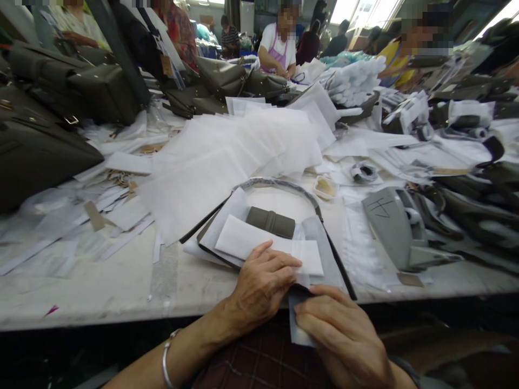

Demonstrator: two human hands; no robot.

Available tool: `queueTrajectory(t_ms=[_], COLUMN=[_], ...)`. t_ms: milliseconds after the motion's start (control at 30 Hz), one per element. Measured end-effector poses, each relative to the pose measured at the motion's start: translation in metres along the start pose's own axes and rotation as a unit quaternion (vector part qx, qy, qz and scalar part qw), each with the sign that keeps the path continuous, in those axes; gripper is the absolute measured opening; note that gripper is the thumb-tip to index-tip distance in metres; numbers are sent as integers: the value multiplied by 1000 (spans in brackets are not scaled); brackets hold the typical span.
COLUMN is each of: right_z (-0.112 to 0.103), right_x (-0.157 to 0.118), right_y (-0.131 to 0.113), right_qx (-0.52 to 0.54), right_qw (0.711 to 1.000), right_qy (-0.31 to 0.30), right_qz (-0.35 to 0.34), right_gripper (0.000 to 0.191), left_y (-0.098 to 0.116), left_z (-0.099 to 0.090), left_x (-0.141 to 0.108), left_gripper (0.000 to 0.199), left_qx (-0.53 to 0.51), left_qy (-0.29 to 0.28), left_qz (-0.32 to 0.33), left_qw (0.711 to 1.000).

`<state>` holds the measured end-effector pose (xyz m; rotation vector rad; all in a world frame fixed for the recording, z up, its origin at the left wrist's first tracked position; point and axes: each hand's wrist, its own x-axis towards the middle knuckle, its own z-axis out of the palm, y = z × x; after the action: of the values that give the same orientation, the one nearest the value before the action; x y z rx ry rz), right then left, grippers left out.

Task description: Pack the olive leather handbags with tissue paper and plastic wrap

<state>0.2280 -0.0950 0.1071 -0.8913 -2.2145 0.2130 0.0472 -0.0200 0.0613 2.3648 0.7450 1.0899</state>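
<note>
A dark grey-green handbag (272,221) lies on the table in front of me, with its film-wrapped handle (279,182) arched away from me. A folded white foam sheet (243,241) lies across the bag, and pale wrapping (318,229) shows around it. My left hand (261,281) rests its fingers over the foam at the bag's near edge; its thumb is hidden beneath. Beside it, my right hand (340,327) is closed on a pale bluish translucent sheet (300,324) that hangs past the table edge, close to a dark edge of the bag.
White foam sheets (243,140) lie fanned out behind the bag. A small tray (325,187) with something yellowish and a wrapped coil (364,172) stand to the right. Grey bag parts (389,221) lie farther right, larger bags (77,81) at left. Several people work across the table.
</note>
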Motion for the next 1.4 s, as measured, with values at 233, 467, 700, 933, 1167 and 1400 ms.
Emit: queueTrajectory(t_ms=[233, 467, 700, 933, 1167, 1400], right_z=[-3, -11, -15, -21, -10, 6], right_x=[5, 10, 11, 33, 36, 26], right_y=[2, 0, -4, 15, 59, 88], right_qx=[-7, -20, -4, -10, -68, 1], right_qw=[1000, 999, 999, 994, 981, 961], right_qy=[16, 2, -36, 19, -18, -49], right_qz=[16, 33, 30, 104, 181, 271], right_gripper=[27, 26, 20, 16, 16, 16], left_y=[-8, -10, -7, 5, 9, 10], left_z=[2, 4, 5, -4, 12, 2], left_x=[-11, -15, -12, -3, 1, 3], left_gripper=[21, 22, 19, 16, 12, 14], left_qx=[21, 42, 75, 24, 78, 88], left_qy=[-8, -44, -73, -108, -7, -39], left_qz=[76, 116, 113, 38, 3, 31], left_qw=[997, 991, 988, 993, 997, 995])
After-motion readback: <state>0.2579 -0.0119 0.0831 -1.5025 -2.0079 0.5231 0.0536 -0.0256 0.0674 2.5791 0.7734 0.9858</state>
